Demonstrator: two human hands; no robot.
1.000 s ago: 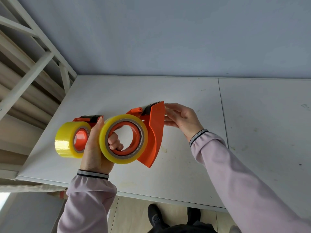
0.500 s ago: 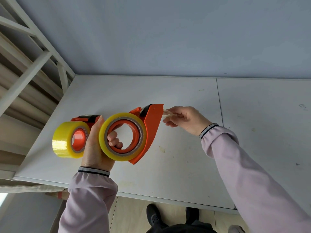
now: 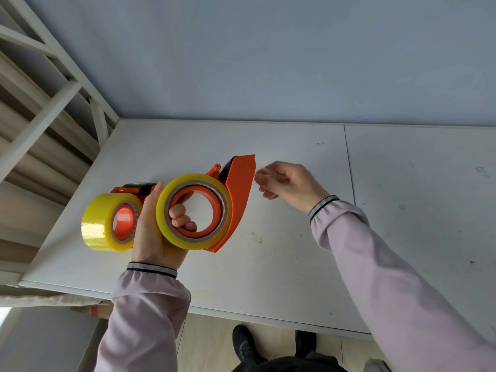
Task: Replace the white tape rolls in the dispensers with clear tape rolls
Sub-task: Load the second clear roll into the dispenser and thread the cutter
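My left hand (image 3: 153,232) holds an orange tape dispenser (image 3: 239,189) above the white table (image 3: 295,277), fingers hooked through the core of the yellowish clear tape roll (image 3: 163,218) mounted on it. A second orange dispenser (image 3: 126,189) with its own clear roll (image 3: 99,229) stands on the table just left of that hand. My right hand (image 3: 284,183) is at the held dispenser's blade end, fingertips pinched on the free end of the tape. No white roll is in view.
A white slatted frame (image 3: 40,124) rises at the table's left. A seam (image 3: 349,167) splits the table top into two panels. The wall stands right behind the table. My shoes show on the floor below the front edge.
My right hand has drawn away to the right from the dispenser's blade, pulling the tape end out. The held dispenser has tilted slightly upward.
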